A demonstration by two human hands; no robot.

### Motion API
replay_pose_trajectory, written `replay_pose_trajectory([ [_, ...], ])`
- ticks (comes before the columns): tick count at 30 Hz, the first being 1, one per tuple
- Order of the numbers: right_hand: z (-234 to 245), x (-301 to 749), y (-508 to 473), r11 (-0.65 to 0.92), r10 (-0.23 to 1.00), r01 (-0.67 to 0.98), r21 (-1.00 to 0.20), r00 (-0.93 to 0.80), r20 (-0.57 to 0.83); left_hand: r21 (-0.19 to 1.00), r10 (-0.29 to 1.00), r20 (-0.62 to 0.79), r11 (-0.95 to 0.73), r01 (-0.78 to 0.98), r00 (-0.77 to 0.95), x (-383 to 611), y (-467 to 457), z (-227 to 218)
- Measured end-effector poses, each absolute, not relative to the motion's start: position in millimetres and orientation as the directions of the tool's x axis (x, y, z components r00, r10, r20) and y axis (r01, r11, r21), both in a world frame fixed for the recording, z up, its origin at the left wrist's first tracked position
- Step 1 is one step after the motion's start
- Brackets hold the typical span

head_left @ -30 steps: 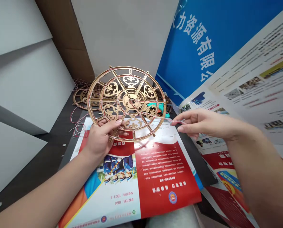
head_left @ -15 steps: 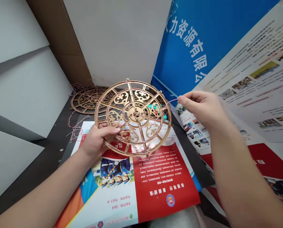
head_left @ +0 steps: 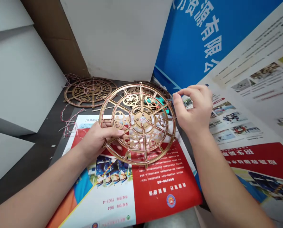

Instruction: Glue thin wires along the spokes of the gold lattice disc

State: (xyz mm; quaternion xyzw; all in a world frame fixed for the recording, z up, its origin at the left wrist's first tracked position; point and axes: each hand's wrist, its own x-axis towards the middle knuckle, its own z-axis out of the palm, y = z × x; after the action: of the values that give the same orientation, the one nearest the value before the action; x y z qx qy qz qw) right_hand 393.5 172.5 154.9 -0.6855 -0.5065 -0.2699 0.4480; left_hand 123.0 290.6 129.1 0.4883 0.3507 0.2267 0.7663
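Note:
My left hand (head_left: 97, 139) grips the left rim of a round gold openwork frame (head_left: 138, 123), thumb on top and fingers underneath, holding it tilted above a red and white poster (head_left: 141, 186). At the frame's right edge, my right hand (head_left: 193, 107) has thumb and forefinger pinched together on a thin pale thread that is hard to see. Thin reddish wire runs along the frame's spokes.
Another gold openwork frame (head_left: 90, 91) lies flat on the dark table at the back left with loose wires (head_left: 68, 122) beside it. A teal object (head_left: 155, 103) shows behind the held frame. A blue banner (head_left: 198, 41) and printed posters (head_left: 246, 104) stand on the right.
The frame has tipped flatter and dropped lower over the poster. My right hand rose from the frame's lower right to its upper right edge, still pinching the thread.

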Motion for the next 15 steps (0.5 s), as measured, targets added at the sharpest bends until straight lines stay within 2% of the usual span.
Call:
replay_pose_trajectory([
  [1, 157.7, 387.6, 169.1, -0.028, 0.477, 0.933, -0.359, 0.328, 0.815, 0.907, 0.688, -0.317, 0.422, -0.005, 0.652, 123.0, 289.2, 130.2],
  [2, 161.1, 381.7, 165.7, 0.021, 0.551, 0.897, -0.442, 0.358, 0.754, 0.907, 0.69, -0.314, 0.422, -0.011, 0.652, 122.8, 287.7, 131.1],
  [4, 167.6, 371.4, 159.2, 0.032, 0.765, 0.753, -0.657, 0.405, 0.501, 0.909, 0.702, -0.297, 0.416, -0.034, 0.647, 121.9, 285.2, 132.5],
  [6, 172.0, 364.7, 155.0, -0.035, 0.911, 0.65, -0.759, 0.334, 0.244, 0.912, 0.72, -0.278, 0.405, -0.059, 0.636, 121.1, 283.5, 132.7],
  [8, 173.1, 361.1, 153.9, -0.1, 0.967, 0.622, -0.777, 0.245, 0.071, 0.915, 0.735, -0.268, 0.396, -0.074, 0.623, 120.9, 282.7, 132.1],
  [10, 171.5, 358.8, 155.0, -0.151, 0.979, 0.619, -0.771, 0.2, -0.031, 0.917, 0.746, -0.26, 0.39, -0.085, 0.614, 121.3, 282.0, 131.4],
  [15, 163.2, 353.3, 158.6, -0.166, 0.985, 0.675, -0.719, 0.152, -0.085, 0.922, 0.746, -0.254, 0.379, -0.078, 0.616, 122.1, 280.3, 128.6],
])
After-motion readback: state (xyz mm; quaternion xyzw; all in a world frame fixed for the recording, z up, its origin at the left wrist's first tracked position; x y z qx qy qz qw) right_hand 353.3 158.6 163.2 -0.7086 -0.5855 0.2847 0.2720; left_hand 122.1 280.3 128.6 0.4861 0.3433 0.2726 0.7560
